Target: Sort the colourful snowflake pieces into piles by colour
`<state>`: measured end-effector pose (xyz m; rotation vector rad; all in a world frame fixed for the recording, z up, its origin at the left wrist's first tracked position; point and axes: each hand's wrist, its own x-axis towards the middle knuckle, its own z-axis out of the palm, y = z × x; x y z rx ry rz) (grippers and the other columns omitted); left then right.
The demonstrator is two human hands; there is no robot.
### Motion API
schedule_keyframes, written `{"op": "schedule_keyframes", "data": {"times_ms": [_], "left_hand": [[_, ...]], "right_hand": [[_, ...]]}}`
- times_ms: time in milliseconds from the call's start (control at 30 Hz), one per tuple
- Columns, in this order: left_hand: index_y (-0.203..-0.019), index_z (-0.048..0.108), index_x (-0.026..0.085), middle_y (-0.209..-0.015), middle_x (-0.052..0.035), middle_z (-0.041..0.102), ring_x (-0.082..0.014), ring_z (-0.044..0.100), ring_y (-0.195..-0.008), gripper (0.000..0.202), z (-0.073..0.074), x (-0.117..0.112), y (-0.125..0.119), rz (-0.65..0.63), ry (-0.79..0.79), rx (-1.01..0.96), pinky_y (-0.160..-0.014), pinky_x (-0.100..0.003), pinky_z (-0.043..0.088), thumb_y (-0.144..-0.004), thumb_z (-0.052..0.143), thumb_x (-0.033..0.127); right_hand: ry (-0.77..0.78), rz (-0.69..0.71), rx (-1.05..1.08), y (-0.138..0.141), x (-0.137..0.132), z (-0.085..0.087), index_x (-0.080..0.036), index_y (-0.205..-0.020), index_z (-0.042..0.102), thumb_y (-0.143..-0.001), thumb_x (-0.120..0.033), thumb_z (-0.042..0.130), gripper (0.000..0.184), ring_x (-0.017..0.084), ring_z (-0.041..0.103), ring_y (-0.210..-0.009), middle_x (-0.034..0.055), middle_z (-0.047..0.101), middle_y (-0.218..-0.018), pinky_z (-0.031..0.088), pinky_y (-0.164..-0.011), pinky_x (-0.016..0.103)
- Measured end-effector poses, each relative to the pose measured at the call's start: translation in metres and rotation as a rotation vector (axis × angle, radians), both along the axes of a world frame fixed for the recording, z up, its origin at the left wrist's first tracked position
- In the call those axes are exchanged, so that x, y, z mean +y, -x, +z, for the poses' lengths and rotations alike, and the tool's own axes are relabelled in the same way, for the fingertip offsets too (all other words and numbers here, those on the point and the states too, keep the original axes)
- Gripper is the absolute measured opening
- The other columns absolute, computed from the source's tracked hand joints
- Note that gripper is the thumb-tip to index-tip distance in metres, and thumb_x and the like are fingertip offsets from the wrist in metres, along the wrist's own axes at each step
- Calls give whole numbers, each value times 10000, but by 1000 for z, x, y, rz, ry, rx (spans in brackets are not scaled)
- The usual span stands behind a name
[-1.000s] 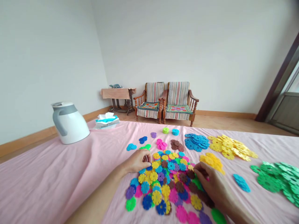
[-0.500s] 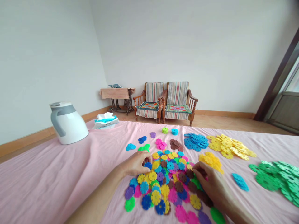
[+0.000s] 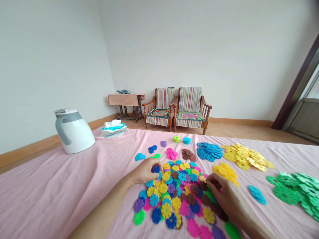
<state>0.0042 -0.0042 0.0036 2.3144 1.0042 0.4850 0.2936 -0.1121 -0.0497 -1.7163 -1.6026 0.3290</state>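
A mixed heap of flat, flower-shaped plastic discs (image 3: 178,192) in many colours lies on the pink cloth (image 3: 74,186) in front of me. My left hand (image 3: 146,171) rests at the heap's far left edge, its fingers curled round a dark blue disc (image 3: 156,169). At the heap's right side my right hand (image 3: 224,196) lies with fingers bent down onto brown and pink discs; whether it holds one is hidden.
Sorted piles lie beyond: blue (image 3: 209,151), yellow (image 3: 245,156), a smaller yellow pile (image 3: 225,172), green (image 3: 297,191), brown (image 3: 188,154), pink (image 3: 171,153). A white kettle (image 3: 73,130) and a tissue pack (image 3: 113,128) stand far left. Two armchairs (image 3: 176,108) line the wall.
My left hand has closed on a dark blue disc at the heap's edge and lifted it slightly. My right hand has barely moved.
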Motion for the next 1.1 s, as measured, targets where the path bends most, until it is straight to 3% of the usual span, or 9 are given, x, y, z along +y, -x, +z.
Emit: {"op": "schedule_keyframes", "data": {"times_ms": [200, 333, 467, 533, 667, 767, 900, 1100], "left_hand": [[-801, 590, 136, -659, 6, 607, -130, 595, -613, 185, 3, -5, -4, -21, 270, -164, -585, -220, 461, -647, 491, 106], [-734, 593, 140, -698, -3, 623, -132, 597, -683, 101, 4, 5, 1, 114, 78, -261, -668, -232, 469, -651, 536, 129], [-779, 612, 154, -727, -5, 637, -131, 593, -682, 131, -6, 27, 17, 514, -149, -265, -638, -217, 463, -665, 548, 150], [-764, 616, 167, -717, -2, 647, -133, 598, -661, 113, -13, 35, 25, 640, -195, -227, -643, -224, 462, -668, 558, 156], [-744, 612, 182, -701, -6, 657, -148, 608, -638, 81, -22, 42, 37, 756, -225, -170, -633, -240, 456, -677, 575, 157], [-831, 609, 185, -820, -27, 667, -156, 613, -690, 158, -22, 41, 40, 811, -280, -145, -663, -249, 453, -684, 574, 140], [-882, 598, 183, -895, -32, 657, -154, 610, -761, 190, -17, 35, 33, 743, -396, -141, -710, -248, 450, -714, 535, 123], [-781, 621, 193, -808, -10, 654, -142, 592, -731, 123, -10, 14, 3, 381, -325, -112, -674, -234, 440, -760, 507, 150]], "right_hand": [[-11, 26, 5, -2, 2, -5, -233, -683, 550, -830, -365, 422, 235, 168, 598, -627, -5, 647, -656, 424, -585, 254], [6, 23, 0, -2, 2, -3, -228, -693, 551, -836, -360, 415, 237, 169, 600, -634, 1, 647, -660, 431, -598, 262], [6, 26, -2, 0, 0, 1, -230, -677, 547, -830, -364, 417, 241, 166, 593, -629, -1, 644, -650, 431, -596, 256], [5, 23, 2, 0, -1, 1, -230, -678, 549, -825, -368, 421, 239, 167, 593, -631, -3, 645, -651, 425, -590, 254], [2, 24, 2, -1, 1, -4, -225, -686, 541, -830, -371, 419, 239, 169, 594, -639, -2, 640, -659, 420, -594, 258], [7, 33, -2, -2, 2, -5, -226, -687, 531, -838, -364, 412, 236, 167, 593, -640, -5, 632, -659, 421, -596, 260], [3, 31, -14, -1, 1, -3, -227, -702, 538, -839, -365, 416, 230, 165, 592, -635, -3, 636, -671, 425, -598, 265], [8, 22, -11, -3, 1, -4, -228, -720, 552, -837, -376, 411, 235, 172, 599, -636, 5, 648, -670, 439, -606, 278]]}}
